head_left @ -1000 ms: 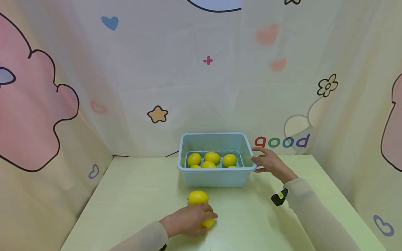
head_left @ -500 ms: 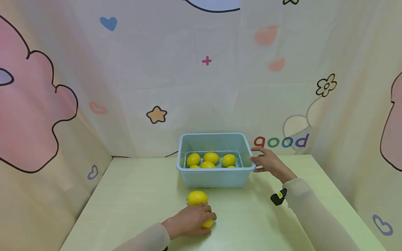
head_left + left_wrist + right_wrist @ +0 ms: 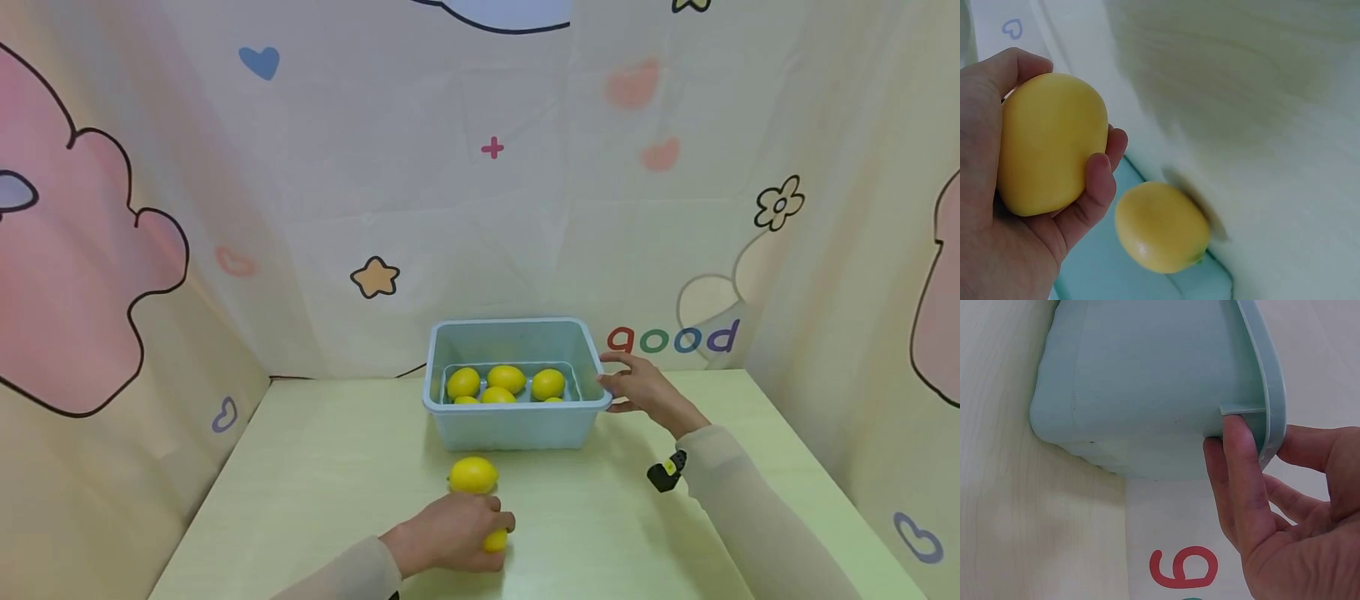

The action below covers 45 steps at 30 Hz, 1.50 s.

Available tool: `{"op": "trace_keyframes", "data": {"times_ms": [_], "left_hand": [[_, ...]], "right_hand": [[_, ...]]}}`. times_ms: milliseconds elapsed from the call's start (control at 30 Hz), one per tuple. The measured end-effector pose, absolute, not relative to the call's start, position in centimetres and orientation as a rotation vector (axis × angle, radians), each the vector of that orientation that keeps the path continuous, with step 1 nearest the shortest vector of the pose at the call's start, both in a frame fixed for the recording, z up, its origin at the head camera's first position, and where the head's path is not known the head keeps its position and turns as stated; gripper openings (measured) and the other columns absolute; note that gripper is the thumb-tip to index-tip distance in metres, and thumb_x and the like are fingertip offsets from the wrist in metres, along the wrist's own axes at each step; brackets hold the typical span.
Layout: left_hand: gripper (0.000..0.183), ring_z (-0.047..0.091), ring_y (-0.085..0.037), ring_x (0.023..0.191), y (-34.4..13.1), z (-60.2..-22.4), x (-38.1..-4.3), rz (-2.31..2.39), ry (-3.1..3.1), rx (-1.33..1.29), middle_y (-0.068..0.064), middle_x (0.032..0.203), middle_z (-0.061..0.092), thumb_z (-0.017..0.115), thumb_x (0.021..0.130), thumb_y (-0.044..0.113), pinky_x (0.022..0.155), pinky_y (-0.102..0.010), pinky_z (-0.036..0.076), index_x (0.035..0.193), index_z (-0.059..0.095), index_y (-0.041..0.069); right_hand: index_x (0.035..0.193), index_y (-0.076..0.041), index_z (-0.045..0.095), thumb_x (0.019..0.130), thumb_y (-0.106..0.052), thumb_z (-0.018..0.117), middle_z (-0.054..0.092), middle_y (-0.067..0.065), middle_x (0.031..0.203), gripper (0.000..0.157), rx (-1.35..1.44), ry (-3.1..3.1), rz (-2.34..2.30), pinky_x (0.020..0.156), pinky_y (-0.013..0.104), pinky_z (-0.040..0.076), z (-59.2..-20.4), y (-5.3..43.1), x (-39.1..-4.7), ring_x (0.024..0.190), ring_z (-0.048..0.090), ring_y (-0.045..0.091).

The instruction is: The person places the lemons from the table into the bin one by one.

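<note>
My left hand [image 3: 453,532] grips a lemon [image 3: 1054,144], fingers curled round it, in front of the bin. Between that hand and the bin, a second lemon [image 3: 473,475] lies on the table, its green tip showing in the left wrist view. My right hand [image 3: 648,390] holds the right end of the light blue plastic bin [image 3: 517,427]. In the right wrist view, the fingers [image 3: 1247,481] reach under the rim against the outer wall, and the thumb lies at the rim's outer edge. Several lemons [image 3: 506,379] rest inside the bin, the nearer ones partly hidden by its front wall.
The pale wooden table [image 3: 322,467] runs back to a printed cloth backdrop [image 3: 450,208], with cloth sides left and right. A thin dark cable [image 3: 410,370] shows at the table's back edge, left of the bin. A black device [image 3: 666,472] sits at the right wrist.
My left hand has closed more round the lemon and shifted slightly toward me, so less of the fruit shows. The right hand and the bin stay in place.
</note>
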<state>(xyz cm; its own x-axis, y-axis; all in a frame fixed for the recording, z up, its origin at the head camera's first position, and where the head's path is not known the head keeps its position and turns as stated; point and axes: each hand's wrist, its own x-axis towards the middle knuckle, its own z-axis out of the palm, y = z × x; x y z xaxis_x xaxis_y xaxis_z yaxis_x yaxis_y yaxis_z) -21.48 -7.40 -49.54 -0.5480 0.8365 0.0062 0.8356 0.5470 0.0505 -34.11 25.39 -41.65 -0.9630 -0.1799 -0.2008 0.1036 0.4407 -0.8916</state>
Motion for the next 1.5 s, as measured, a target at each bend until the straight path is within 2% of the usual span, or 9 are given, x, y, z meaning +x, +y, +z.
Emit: {"op": "trace_keyframes", "data": {"times_ms": [433, 733, 1033, 1500], "left_hand": [[0.025, 0.045, 0.000, 0.065, -7.6, -46.5, -21.6, 0.093, 2.805, 1.497, 0.011, 0.086, 0.060, 0.066, 0.085, 0.041, 0.056, -0.013, 0.037, 0.105, 0.067, 0.026], [0.023, 0.043, -0.001, 0.063, -8.0, -44.6, -22.2, 0.123, 2.853, 1.507, 0.011, 0.082, 0.056, 0.067, 0.085, 0.037, 0.053, -0.012, 0.032, 0.103, 0.066, 0.023], [0.023, 0.042, -0.003, 0.059, -8.3, -41.7, -23.1, 0.202, 2.898, 1.478, 0.010, 0.080, 0.054, 0.065, 0.087, 0.034, 0.050, -0.013, 0.031, 0.106, 0.067, 0.022], [0.029, 0.044, -0.006, 0.061, -8.0, -37.1, -25.0, 0.326, 2.986, 1.471, 0.005, 0.094, 0.062, 0.061, 0.089, 0.031, 0.049, -0.015, 0.033, 0.115, 0.068, 0.019]], "right_hand": [[0.152, -0.009, 0.030, 0.099, -0.021, 0.057, 0.049, 0.030, 0.137, 0.061, -0.070, 2.433, -1.525, 0.080, 0.037, 0.062, -41.7, 25.4, -34.1, 0.090, 0.067, 0.022], [0.152, -0.010, 0.030, 0.099, -0.020, 0.057, 0.048, 0.030, 0.137, 0.060, -0.057, 2.437, -1.516, 0.088, 0.044, 0.059, -41.6, 25.2, -33.9, 0.090, 0.067, 0.022], [0.152, -0.009, 0.030, 0.099, -0.020, 0.057, 0.049, 0.030, 0.137, 0.060, -0.055, 2.446, -1.509, 0.087, 0.043, 0.059, -41.6, 25.2, -34.0, 0.089, 0.068, 0.022], [0.152, -0.009, 0.031, 0.099, -0.021, 0.057, 0.050, 0.030, 0.137, 0.059, -0.065, 2.448, -1.509, 0.085, 0.041, 0.060, -41.6, 25.2, -34.0, 0.089, 0.068, 0.021]]}}
